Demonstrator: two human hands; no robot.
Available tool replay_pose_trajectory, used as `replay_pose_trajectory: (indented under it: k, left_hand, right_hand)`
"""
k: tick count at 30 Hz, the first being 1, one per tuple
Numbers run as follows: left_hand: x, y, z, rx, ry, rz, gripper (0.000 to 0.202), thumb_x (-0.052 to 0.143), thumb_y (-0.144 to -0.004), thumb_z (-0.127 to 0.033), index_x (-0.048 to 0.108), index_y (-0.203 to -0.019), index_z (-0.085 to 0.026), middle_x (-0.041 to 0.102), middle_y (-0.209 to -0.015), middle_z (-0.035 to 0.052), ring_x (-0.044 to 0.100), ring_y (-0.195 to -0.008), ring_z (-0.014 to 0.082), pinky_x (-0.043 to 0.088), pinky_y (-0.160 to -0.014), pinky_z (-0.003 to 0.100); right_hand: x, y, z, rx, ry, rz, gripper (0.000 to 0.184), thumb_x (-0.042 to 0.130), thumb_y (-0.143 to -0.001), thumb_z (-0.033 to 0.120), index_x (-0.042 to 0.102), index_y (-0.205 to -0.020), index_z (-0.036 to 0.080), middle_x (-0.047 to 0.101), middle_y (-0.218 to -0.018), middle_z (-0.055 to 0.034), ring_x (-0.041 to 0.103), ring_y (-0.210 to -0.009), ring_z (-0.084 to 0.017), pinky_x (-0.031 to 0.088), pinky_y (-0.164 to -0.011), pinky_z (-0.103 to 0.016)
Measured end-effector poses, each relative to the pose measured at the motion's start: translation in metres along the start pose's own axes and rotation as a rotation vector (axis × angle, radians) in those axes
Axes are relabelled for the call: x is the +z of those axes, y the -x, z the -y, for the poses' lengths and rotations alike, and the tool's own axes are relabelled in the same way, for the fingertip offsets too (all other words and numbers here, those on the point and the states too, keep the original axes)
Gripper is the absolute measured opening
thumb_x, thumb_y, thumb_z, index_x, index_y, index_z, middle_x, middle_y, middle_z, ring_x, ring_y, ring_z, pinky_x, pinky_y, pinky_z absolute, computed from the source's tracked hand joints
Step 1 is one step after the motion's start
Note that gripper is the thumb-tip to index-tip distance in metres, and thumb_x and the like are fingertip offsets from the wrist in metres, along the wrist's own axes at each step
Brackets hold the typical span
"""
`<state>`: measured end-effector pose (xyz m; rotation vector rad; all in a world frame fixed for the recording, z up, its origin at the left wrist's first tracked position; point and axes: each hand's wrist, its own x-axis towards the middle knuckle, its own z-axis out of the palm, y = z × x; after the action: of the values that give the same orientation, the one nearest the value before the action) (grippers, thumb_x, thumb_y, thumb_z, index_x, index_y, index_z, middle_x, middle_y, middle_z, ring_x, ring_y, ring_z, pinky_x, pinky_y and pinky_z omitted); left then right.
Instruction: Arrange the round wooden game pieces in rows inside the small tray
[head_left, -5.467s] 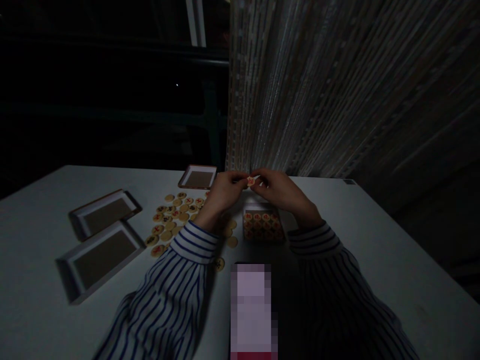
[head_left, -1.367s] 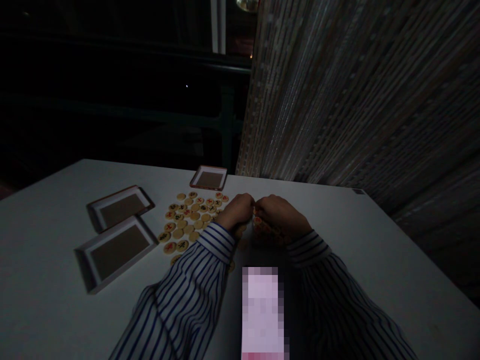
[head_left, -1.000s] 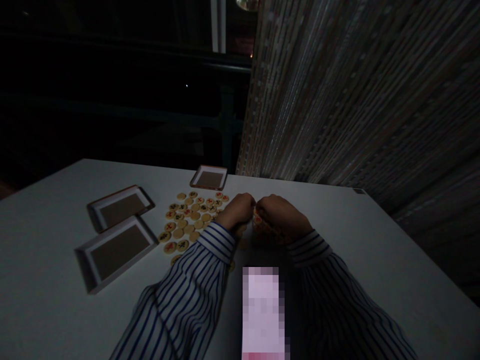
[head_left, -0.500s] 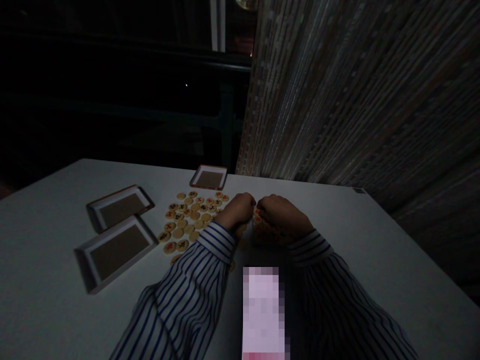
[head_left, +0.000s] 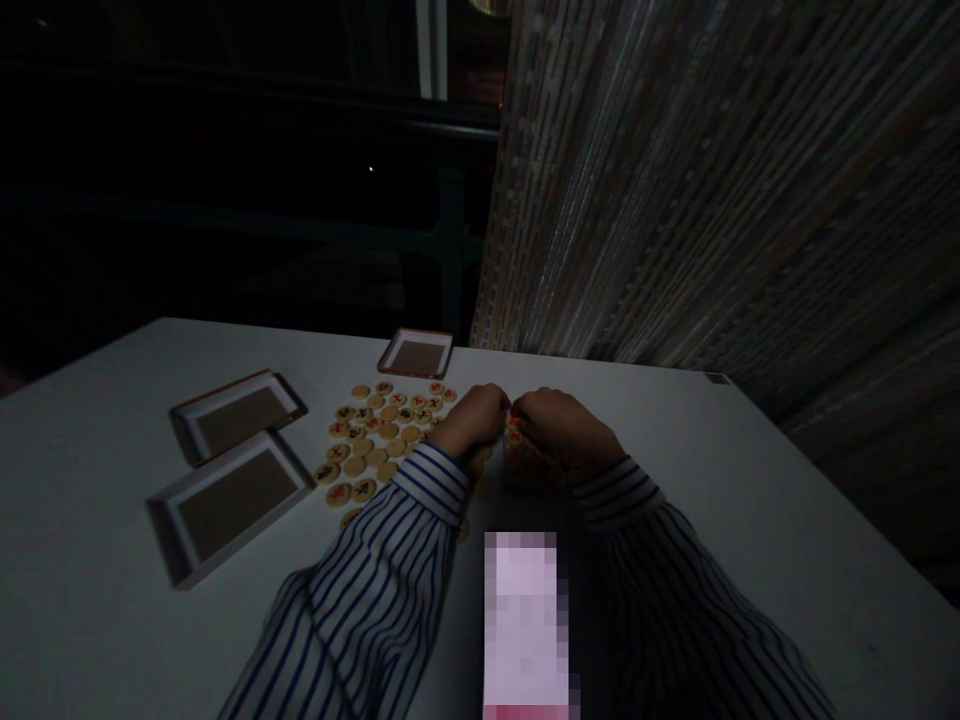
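Many round xiangqi pieces [head_left: 388, 431], pale wood with red or black characters and some blank side up, lie spread on the white table. My left hand [head_left: 478, 420] is closed above the right edge of this spread, its fingertips pinched. Close beside it, my right hand [head_left: 568, 428] is curled too, over a dark box-like shape with more xiangqi pieces [head_left: 515, 438] in rows. The fingertips of both hands nearly meet at that shape's far left corner. Whatever is between the fingers is hidden by the hands and the dim light.
Two shallow open box parts, an upper tray [head_left: 238, 415] and a lower tray [head_left: 236, 505], lie at the left of the white table [head_left: 750, 520]. A smaller tray [head_left: 416, 356] sits at the back edge. A string curtain [head_left: 600, 200] hangs behind. A pixelated patch covers the near middle.
Both hands stay almost in the same place, fingers curled. The whole view has shifted very slightly; the pieces and trays lie as before.
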<state>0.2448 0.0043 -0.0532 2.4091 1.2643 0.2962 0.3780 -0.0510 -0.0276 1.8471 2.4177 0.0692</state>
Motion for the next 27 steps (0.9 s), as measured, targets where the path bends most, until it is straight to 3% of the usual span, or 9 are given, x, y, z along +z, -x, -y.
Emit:
replay_pose_trajectory:
  k: [27]
  left_hand:
    - [-0.0027, 0.0023, -0.0024, -0.018, -0.005, 0.017, 0.029, 0.049, -0.08, -0.017, 0.067, -0.103, -0.015, 0.068, -0.105, 0.0122, 0.062, -0.097, 0.0197, 0.045, -0.082, 0.025]
  right_hand:
    - [-0.0006, -0.0001, -0.001, -0.007, -0.017, 0.009, 0.025, 0.045, -0.086, 0.018, 0.063, -0.103, 0.016, 0.066, -0.098, -0.0128, 0.061, -0.09, -0.021, 0.04, -0.073, -0.029]
